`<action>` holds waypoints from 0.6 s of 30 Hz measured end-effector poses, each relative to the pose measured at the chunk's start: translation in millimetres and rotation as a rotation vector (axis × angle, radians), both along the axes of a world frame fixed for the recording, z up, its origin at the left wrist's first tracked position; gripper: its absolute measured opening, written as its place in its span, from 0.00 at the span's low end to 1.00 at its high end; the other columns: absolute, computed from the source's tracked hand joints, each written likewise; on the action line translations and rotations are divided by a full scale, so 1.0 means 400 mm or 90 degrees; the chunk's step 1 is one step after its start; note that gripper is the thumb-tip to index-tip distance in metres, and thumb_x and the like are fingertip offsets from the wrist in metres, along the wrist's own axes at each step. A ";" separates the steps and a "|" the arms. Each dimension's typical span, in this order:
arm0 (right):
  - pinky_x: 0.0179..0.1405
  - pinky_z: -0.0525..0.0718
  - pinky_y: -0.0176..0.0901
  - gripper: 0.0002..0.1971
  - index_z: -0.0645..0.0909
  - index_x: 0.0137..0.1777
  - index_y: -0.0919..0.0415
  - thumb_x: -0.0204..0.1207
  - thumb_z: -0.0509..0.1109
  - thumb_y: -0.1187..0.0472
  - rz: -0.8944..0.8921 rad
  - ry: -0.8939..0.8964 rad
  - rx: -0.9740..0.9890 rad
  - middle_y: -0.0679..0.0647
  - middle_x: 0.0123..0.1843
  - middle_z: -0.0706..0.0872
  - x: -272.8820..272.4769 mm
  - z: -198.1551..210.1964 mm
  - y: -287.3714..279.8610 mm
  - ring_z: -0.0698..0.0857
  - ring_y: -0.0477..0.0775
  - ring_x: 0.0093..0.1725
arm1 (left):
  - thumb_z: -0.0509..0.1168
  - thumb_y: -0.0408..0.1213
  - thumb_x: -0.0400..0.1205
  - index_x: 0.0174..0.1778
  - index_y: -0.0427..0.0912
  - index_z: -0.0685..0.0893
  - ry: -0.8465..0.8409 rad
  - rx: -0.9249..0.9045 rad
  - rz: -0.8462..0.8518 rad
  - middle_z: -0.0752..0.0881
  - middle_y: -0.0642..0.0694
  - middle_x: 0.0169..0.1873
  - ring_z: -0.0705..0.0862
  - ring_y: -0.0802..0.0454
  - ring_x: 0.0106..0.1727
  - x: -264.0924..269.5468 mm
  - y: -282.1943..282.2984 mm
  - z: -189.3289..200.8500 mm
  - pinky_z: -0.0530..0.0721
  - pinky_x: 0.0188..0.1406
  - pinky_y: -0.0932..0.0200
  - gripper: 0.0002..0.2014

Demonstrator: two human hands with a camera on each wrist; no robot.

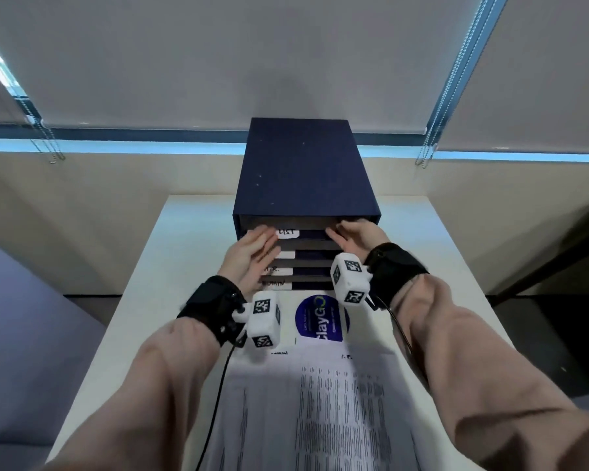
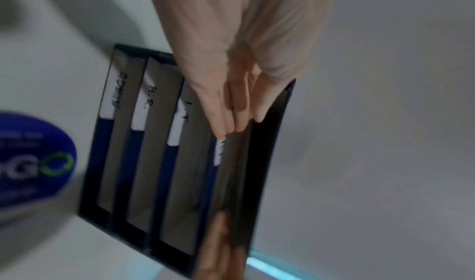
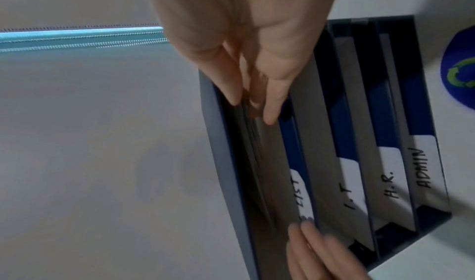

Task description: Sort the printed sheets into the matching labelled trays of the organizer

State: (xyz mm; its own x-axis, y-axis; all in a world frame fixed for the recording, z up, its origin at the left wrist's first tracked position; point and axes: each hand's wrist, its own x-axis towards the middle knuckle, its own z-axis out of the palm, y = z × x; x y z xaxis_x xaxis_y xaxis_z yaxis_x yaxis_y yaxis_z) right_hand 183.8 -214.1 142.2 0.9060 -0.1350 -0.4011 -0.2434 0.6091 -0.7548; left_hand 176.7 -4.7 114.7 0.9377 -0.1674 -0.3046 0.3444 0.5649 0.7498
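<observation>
Sheets (image 3: pixel 267 162) go in the top "LIST" tray (image 1: pixel 288 232); we push gently with both flat hands, left hand (image 1: pixel 252 249) and right hand (image 1: pixel 356 237), holding nothing.

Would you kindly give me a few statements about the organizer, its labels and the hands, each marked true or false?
1. Both hands are at the top tray of the dark blue organizer. True.
2. The left hand grips a rolled sheet. False: its fingers are straight.
3. The bottom tray's label reads ADMIN. True.
4. The H.R. label is on the top tray. False: the top one reads LIST.
5. Printed sheets lie on the table before the organizer. True.
6. The right hand rests on those sheets. False: it is at the top tray.
</observation>
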 end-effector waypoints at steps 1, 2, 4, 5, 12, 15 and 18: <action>0.73 0.75 0.61 0.14 0.71 0.41 0.64 0.83 0.51 0.78 0.027 -0.012 -0.015 0.60 0.42 0.77 -0.004 0.000 0.010 0.81 0.56 0.49 | 0.55 0.29 0.87 0.65 0.35 0.76 -0.004 0.059 -0.042 0.85 0.39 0.58 0.83 0.46 0.62 -0.019 0.001 -0.019 0.80 0.66 0.51 0.12; 0.68 0.80 0.58 0.11 0.73 0.47 0.64 0.84 0.52 0.76 0.061 -0.017 -0.038 0.60 0.48 0.79 -0.017 -0.005 0.015 0.82 0.59 0.57 | 0.56 0.31 0.87 0.63 0.36 0.79 0.003 0.139 -0.090 0.87 0.40 0.56 0.86 0.46 0.59 -0.048 -0.001 -0.046 0.83 0.62 0.50 0.12; 0.59 0.85 0.53 0.11 0.74 0.61 0.63 0.85 0.54 0.71 0.129 -0.010 -0.071 0.61 0.57 0.83 -0.057 -0.031 0.014 0.83 0.61 0.62 | 0.61 0.34 0.85 0.57 0.40 0.84 0.026 0.313 -0.184 0.89 0.40 0.49 0.88 0.45 0.50 -0.112 -0.016 -0.114 0.87 0.55 0.45 0.09; 0.56 0.85 0.51 0.13 0.73 0.66 0.62 0.86 0.54 0.69 0.156 0.002 -0.092 0.61 0.58 0.84 -0.083 -0.054 0.009 0.85 0.60 0.58 | 0.64 0.34 0.83 0.53 0.41 0.84 0.022 0.406 -0.217 0.88 0.41 0.46 0.87 0.45 0.46 -0.141 -0.023 -0.159 0.87 0.52 0.46 0.06; 0.55 0.87 0.60 0.12 0.82 0.61 0.65 0.83 0.59 0.68 0.170 0.149 -0.218 0.68 0.60 0.85 -0.320 -0.219 -0.075 0.86 0.65 0.54 | 0.64 0.41 0.79 0.62 0.49 0.79 -0.355 1.046 -0.440 0.77 0.49 0.59 0.73 0.50 0.63 -0.253 -0.050 -0.347 0.78 0.55 0.54 0.15; 0.60 0.83 0.69 0.12 0.81 0.61 0.67 0.83 0.59 0.71 0.144 0.192 -0.199 0.70 0.58 0.86 -0.390 -0.274 -0.117 0.85 0.72 0.55 | 0.60 0.39 0.82 0.55 0.46 0.82 -0.411 1.074 -0.358 0.81 0.49 0.54 0.77 0.50 0.60 -0.265 -0.055 -0.337 0.77 0.50 0.57 0.08; 0.50 0.86 0.58 0.12 0.81 0.61 0.71 0.81 0.60 0.74 0.088 0.225 -0.263 0.67 0.48 0.88 -0.430 -0.306 -0.142 0.84 0.67 0.48 | 0.59 0.38 0.84 0.50 0.43 0.83 -0.454 1.084 -0.323 0.83 0.48 0.50 0.78 0.49 0.57 -0.272 -0.047 -0.316 0.77 0.46 0.56 0.08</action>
State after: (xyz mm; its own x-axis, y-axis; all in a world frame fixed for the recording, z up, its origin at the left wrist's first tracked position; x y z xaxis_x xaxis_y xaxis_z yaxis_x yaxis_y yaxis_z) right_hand 12.0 -270.7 19.6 0.7467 -0.2346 -0.6224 -0.5812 0.2250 -0.7821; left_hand 67.8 -23.7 -11.8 0.9108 -0.4092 -0.0549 -0.3606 -0.8532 0.3769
